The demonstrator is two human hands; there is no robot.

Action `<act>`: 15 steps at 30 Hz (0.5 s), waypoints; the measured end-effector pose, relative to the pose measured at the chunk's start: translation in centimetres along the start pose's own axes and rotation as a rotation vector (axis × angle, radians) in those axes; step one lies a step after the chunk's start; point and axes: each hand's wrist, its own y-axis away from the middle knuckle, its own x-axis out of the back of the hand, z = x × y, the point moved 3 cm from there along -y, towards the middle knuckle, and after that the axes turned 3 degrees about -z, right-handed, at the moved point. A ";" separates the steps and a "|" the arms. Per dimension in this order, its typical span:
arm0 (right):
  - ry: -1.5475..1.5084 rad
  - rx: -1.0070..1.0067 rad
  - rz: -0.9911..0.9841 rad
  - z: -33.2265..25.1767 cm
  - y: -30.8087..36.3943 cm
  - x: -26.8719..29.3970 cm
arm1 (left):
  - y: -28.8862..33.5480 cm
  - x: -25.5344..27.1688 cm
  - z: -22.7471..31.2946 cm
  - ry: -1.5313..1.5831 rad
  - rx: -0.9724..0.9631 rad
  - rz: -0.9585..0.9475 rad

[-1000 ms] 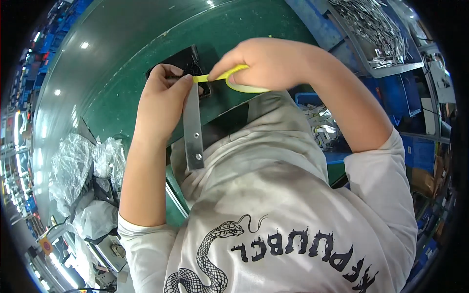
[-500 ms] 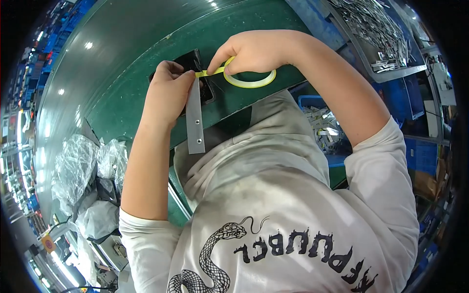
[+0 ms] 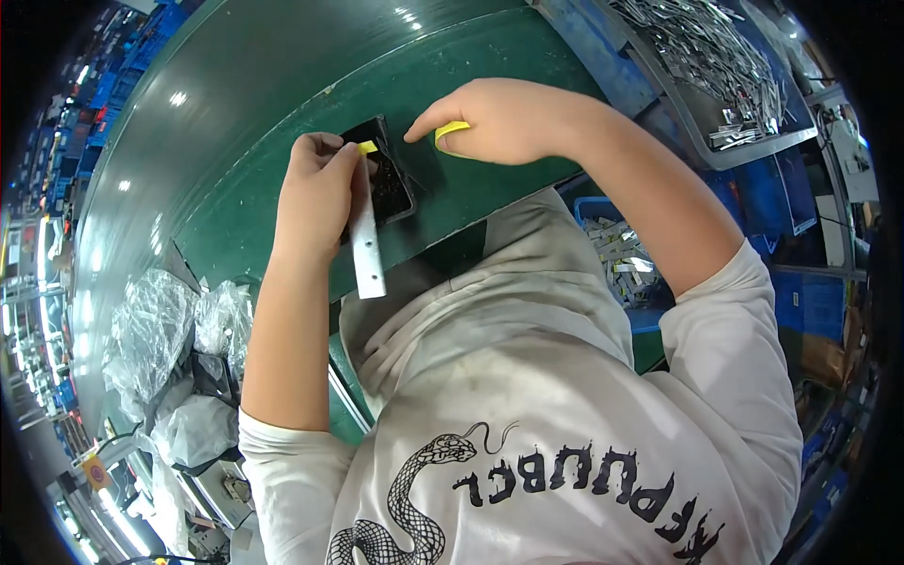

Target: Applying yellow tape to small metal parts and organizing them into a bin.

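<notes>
My left hand (image 3: 315, 193) pinches the upper end of a flat silvery metal strip (image 3: 367, 254) with small holes near its lower end. A short piece of yellow tape (image 3: 368, 147) sticks out at that upper end, beside my thumb tip. Just behind the strip lies a shallow black tray (image 3: 405, 204) on the green work surface. To the right, my right hand (image 3: 513, 121) is closed round a roll of yellow tape (image 3: 451, 130), its index finger pointing left toward the tray. Most of the roll is hidden by the hand. A gap separates the two hands.
The green table (image 3: 461, 71) has its near edge at my lap. A grey bin (image 3: 702, 141) of thin metal strips stands at the far right. Below it sits a blue crate (image 3: 593, 204) of small parts. Clear plastic bags (image 3: 155, 325) lie at the left.
The yellow tape no longer spans between my hands; a short piece stays on the strip. My right hand has moved slightly right with the roll, which has turned. The strip has tilted.
</notes>
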 end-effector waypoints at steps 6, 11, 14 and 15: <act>0.384 0.232 0.238 1.4 2.6 -3.5 | 4.2 1.0 0.9 0.247 -0.067 -0.032; 0.581 0.241 0.142 2.3 5.2 -6.1 | 8.0 1.7 0.2 0.202 -0.063 -0.121; 0.561 0.275 0.301 2.2 6.8 -5.8 | 9.5 1.7 -1.1 0.234 -0.101 -0.267; 0.563 0.273 0.301 1.8 7.3 -5.9 | 10.0 1.2 -1.2 0.209 -0.160 -0.298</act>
